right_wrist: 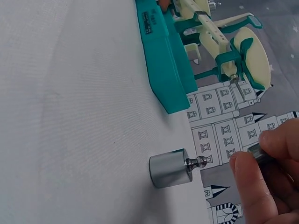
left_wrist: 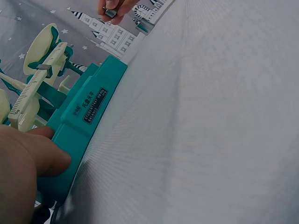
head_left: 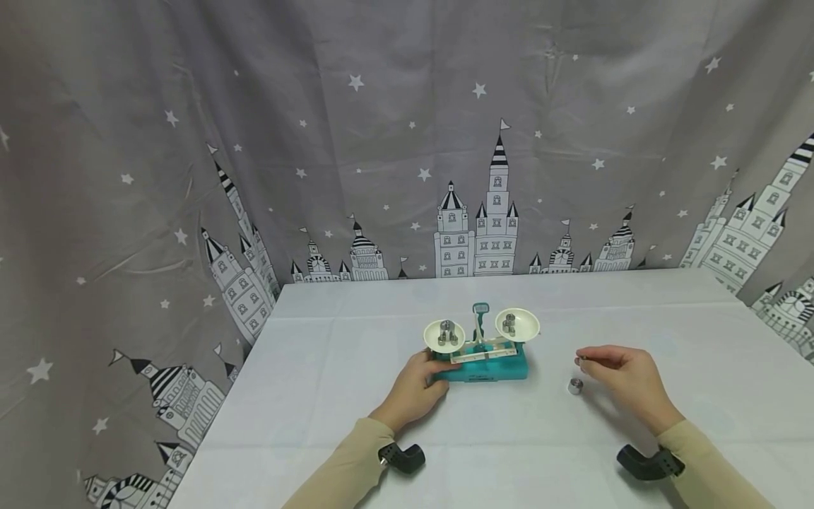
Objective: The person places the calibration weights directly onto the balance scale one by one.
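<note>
A teal balance scale (head_left: pixel 492 370) stands on the white table, its beam tilted with the left pan (head_left: pixel 430 339) lower. Several metal weights (head_left: pixel 447 331) sit in that pan, and several smaller ones (head_left: pixel 509 324) lie in the raised right pan (head_left: pixel 528 325). My left hand (head_left: pixel 412 392) grips the left end of the base, thumb along its front. To the right of the scale, my right hand (head_left: pixel 626 382) pinches a small metal weight (left_wrist: pixel 110 12) between thumb and fingertips, above the table. Just below it, a larger knobbed cylindrical weight (right_wrist: pixel 170 169) stands upright on the table.
White cloth covers the table (head_left: pixel 331 367). Behind and along the left side hangs a grey curtain (head_left: pixel 381 155) printed with castles and stars. Both wrists wear black camera bands.
</note>
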A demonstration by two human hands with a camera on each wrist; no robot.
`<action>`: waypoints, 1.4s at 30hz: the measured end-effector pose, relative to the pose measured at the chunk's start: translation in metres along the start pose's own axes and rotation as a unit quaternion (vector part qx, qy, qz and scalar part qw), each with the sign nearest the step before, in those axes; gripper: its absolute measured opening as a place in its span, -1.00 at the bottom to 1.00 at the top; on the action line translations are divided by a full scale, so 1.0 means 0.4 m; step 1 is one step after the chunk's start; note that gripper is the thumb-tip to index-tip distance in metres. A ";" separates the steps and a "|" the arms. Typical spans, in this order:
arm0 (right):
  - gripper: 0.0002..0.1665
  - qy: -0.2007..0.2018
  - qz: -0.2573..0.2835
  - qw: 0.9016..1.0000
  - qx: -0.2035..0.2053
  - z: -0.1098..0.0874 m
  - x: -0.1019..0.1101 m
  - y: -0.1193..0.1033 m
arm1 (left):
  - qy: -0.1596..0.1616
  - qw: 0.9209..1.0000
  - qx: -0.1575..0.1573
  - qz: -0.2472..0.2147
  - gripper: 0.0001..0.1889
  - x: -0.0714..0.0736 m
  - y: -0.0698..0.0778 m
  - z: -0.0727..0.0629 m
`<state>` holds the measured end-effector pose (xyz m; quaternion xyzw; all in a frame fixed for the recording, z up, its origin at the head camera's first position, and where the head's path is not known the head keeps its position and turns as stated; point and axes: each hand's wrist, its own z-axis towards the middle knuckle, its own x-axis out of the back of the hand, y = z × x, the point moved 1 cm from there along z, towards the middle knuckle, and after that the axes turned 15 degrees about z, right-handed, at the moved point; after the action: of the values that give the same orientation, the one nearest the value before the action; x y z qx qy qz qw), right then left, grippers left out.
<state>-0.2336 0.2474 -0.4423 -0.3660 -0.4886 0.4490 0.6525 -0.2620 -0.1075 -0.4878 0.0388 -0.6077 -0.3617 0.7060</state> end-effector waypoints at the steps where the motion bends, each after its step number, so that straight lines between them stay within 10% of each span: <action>1: -0.75 0.000 -0.006 1.000 0.004 0.002 -0.001 -0.003 | 0.000 1.000 0.001 0.001 -0.62 0.000 -0.001 0.000; 21: -0.74 -0.019 -0.007 0.998 0.067 0.062 -0.042 -0.107 | -0.004 1.000 0.004 -0.008 -0.62 0.002 -0.001 0.001; 42: -0.72 -0.075 -0.012 0.997 0.031 0.137 -0.098 -0.177 | 0.001 1.000 -0.003 0.001 -0.61 -0.003 -0.005 0.003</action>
<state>-0.2751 0.1891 -0.3755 -0.3050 -0.5261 0.4821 0.6307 -0.2639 -0.1080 -0.4896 0.0359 -0.6058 -0.3628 0.7072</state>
